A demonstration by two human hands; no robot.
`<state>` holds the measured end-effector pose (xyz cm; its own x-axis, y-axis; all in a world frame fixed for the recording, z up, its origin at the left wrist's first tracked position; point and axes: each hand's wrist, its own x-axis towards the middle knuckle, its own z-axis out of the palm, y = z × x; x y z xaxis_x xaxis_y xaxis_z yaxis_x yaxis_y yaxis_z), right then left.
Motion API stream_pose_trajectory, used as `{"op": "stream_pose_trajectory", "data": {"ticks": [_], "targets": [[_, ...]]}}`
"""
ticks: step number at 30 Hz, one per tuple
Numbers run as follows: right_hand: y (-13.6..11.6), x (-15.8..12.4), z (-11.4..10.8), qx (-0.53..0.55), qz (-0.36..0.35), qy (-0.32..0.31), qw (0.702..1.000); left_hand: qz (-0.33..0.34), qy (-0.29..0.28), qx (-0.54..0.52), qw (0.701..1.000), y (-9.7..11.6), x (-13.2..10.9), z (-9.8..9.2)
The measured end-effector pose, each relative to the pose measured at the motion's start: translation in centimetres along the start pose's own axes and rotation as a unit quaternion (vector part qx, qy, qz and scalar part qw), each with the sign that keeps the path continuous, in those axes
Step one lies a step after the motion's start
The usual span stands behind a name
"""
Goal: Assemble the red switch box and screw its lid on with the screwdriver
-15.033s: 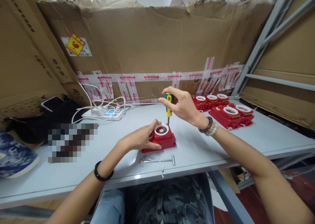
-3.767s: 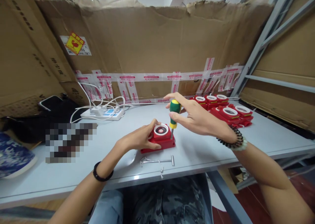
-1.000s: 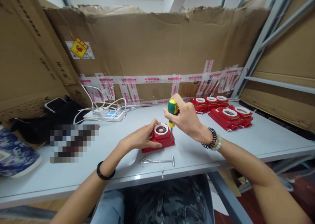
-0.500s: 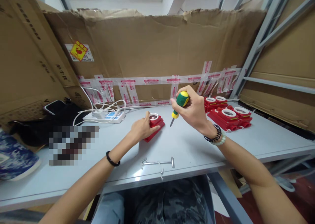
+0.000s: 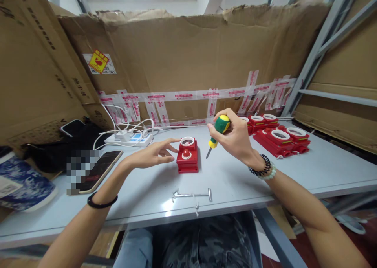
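Note:
A red box-shaped device [image 5: 187, 165] with a white ring at its far end and a red dome in the middle stands on the grey table. My left hand [image 5: 154, 153] is at its left side, fingers apart and stretched toward it; whether a fingertip touches it I cannot tell. In my right hand [image 5: 235, 136], right of the device, is a screwdriver [image 5: 221, 124] with a green and yellow handle, its tip slanting down and left above the table. A small metal T-shaped tool [image 5: 194, 195] with a string lies near the front edge.
Several similar red devices [image 5: 273, 141] stand at the back right. On the left are a white power strip [image 5: 129, 140] with cables, a phone [image 5: 100, 171], a black bag [image 5: 79, 138] and a blue-and-white patterned object [image 5: 26, 183]. A cardboard wall [image 5: 182, 55] closes off the back.
My left hand has loosened from the red device and drawn left. The device has turned to face me more squarely. My right hand still holds the screwdriver in about the same place.

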<state>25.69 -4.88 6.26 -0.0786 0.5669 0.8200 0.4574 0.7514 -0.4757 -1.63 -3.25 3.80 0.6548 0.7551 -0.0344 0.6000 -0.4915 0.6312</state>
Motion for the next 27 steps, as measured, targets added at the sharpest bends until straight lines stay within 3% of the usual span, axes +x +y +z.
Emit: {"op": "stream_pose_trajectory", "data": {"ticks": [4, 10, 13, 17, 22, 24, 27], "targets": [[-0.1, -0.2, 0.1, 0.019, -0.001, -0.006, 1.000, 0.015, 0.063, 0.070, 0.995, -1.3, 1.5, -0.6], [0.4, -0.5, 0.2, 0.047, 0.026, -0.042, 0.998, 0.046, -0.019, 0.000, 0.999, -2.1, 5.0, -0.7], [0.5, -0.6, 0.2, 0.055, 0.027, -0.045, 0.997, 0.058, -0.022, 0.005, 0.998, -2.1, 5.4, -0.3], [0.3, -0.7, 0.0, 0.074, 0.039, -0.047, 0.995, 0.015, 0.073, 0.135, 0.988, -1.1, 4.3, 1.3], [0.3, -1.3, 0.9, 0.182, 0.088, -0.055, 0.978, -0.045, 0.179, 0.300, 0.936, 0.3, 2.5, 3.3], [0.4, -1.8, 1.7, 0.227, 0.108, -0.059, 0.966, -0.008, 0.184, 0.291, 0.939, 0.4, 2.3, 3.4], [0.4, -2.8, 3.1, 0.237, 0.116, -0.063, 0.963, 0.095, 0.131, 0.199, 0.967, 0.1, 2.5, 3.2]]}}
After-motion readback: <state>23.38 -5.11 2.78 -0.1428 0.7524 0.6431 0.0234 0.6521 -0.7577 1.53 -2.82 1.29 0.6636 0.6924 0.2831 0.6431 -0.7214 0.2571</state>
